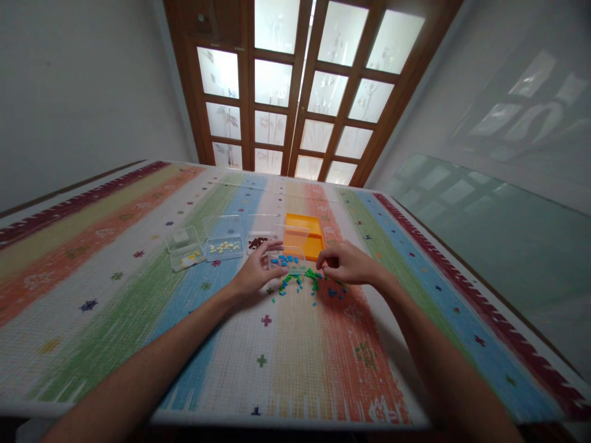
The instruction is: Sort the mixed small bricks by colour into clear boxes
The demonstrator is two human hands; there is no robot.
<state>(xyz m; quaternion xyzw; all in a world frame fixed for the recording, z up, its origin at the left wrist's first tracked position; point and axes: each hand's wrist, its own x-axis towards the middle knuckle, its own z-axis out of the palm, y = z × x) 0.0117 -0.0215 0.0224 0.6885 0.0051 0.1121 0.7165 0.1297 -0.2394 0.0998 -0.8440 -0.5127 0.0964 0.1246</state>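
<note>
My left hand (pixel 257 268) curves its thumb and fingers around the left side of a small clear plastic box (pixel 299 252), which stands on the table with its lid raised. Blue pieces (pixel 285 260) lie inside that box. Just to its right, my right hand (pixel 349 263) is closed in a pinch over the loose bits; whatever its fingertips hold is too small to make out. Below and between the hands, tiny green pieces (pixel 313 277) and blue pieces (pixel 333 293) are scattered on the cloth.
An orange two-part tray (pixel 316 247) sits behind the clear box. Farther left stand open clear boxes holding brown pieces (pixel 257 243), cream pieces (pixel 225 247) and yellow pieces (pixel 191 256). A striped tablecloth (pixel 240 351) covers the table; a wood-framed glass door (pixel 290 111) is beyond.
</note>
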